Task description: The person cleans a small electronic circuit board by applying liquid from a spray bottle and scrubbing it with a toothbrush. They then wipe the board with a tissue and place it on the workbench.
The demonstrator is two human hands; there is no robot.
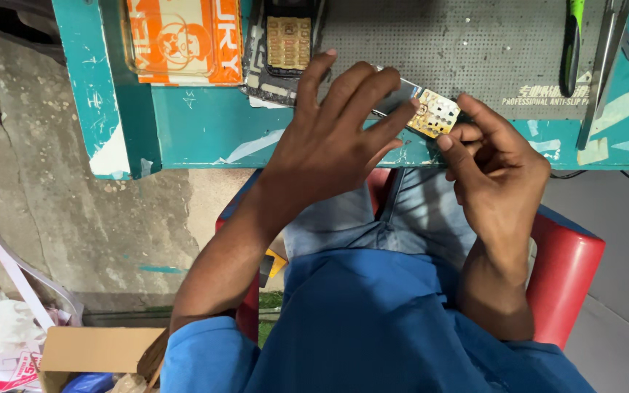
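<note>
1. While you sit on the red chair (pixel 569 269), the teal workbench (pixel 205 127) fills the top of your view, its paint scratched and chipped, and its front edge runs just above your knees.
2. On the bench lies a grey perforated mat (pixel 467 44), reaching from the middle towards the right side.
3. At the upper left you have an orange and white box (pixel 183 36), lying flat on the bench.
4. Your left hand (pixel 333 138) is spread wide, fingers fanned over the bench edge, and its fingertips rest on the near end of the small circuit board.
5. Your right hand (pixel 500 164) is curled, and its thumb and forefinger pinch the right end of that board.
6. Just left of your left fingertips sits a dismantled phone body (pixel 289 44) with a gold keypad face, on the bench beside the orange box.
7. At the upper right, metal tweezers (pixel 606 65) lie across the mat edge, with a green-handled tool (pixel 573 36) just beside them.
8. The small circuit board (pixel 434 113), gold with pale round contacts, sits between your two hands at the front edge of the mat, held by both.
</note>
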